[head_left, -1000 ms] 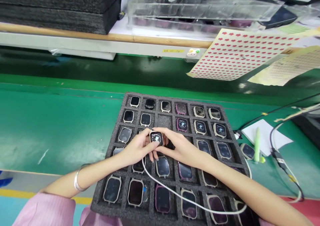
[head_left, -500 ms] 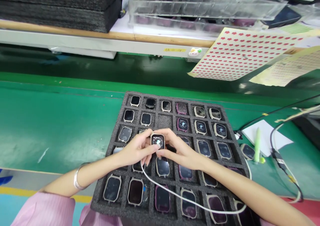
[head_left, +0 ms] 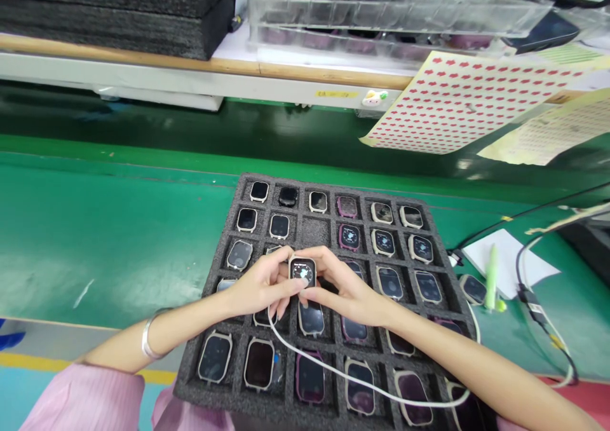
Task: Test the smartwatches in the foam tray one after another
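Observation:
A smartwatch without a strap, its screen lit with a dial, is held between my two hands above the tray. My left hand grips its left side, the thumb lying across the lower screen. Fingers of my right hand close on its right side and top. From under my left hand a white cable curves down and right across the tray. Below lies a dark grey foam tray whose compartments hold many watch bodies in beige, purple and black. One compartment just beyond my hands is vacant.
A watch, a light green pen and white paper lie right of the tray, beside dark cables. Black foam blocks and clear plastic trays sit on the shelf. A sticker sheet hangs from its edge.
Both hands and the watch keep nearly the same pose. The whole view has shifted very slightly; the left thumb still rests on the screen.

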`<state>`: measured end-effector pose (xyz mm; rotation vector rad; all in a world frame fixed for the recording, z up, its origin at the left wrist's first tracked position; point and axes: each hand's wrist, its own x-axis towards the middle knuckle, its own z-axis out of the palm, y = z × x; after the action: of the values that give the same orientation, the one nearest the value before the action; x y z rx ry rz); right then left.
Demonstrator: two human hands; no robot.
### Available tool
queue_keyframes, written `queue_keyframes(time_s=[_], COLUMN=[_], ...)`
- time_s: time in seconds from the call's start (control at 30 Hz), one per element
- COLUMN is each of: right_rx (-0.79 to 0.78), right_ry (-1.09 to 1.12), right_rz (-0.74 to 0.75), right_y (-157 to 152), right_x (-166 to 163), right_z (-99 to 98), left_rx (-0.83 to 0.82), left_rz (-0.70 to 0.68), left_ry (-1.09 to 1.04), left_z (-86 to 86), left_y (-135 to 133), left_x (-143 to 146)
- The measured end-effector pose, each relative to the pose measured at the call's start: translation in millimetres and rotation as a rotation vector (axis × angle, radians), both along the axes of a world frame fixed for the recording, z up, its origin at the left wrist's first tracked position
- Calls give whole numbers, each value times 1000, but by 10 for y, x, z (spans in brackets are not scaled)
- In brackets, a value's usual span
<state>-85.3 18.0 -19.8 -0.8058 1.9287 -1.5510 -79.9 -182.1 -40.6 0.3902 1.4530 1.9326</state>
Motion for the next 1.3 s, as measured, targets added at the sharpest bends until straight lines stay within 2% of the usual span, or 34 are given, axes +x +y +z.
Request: queue_keyframes(time_s=[0.53, 0.9, 1.07, 1.3], right_rx=[-36, -50, -90, -86], right_ry=[-31, -21, 12, 57], right_rz=[17, 45, 38, 39], right_y=[-7, -18, -26, 6], right_x=[-7, -28, 2, 4], right_z=[1, -20, -60, -83], left_rx=[8, -53, -130, -154], left_rz=[-16, 12, 25, 26], left_ry=[-24, -44, -18, 37], left_z=[11, 20, 14, 14], left_y=[-1, -2, -6, 24], left_x=[6, 31, 82, 77])
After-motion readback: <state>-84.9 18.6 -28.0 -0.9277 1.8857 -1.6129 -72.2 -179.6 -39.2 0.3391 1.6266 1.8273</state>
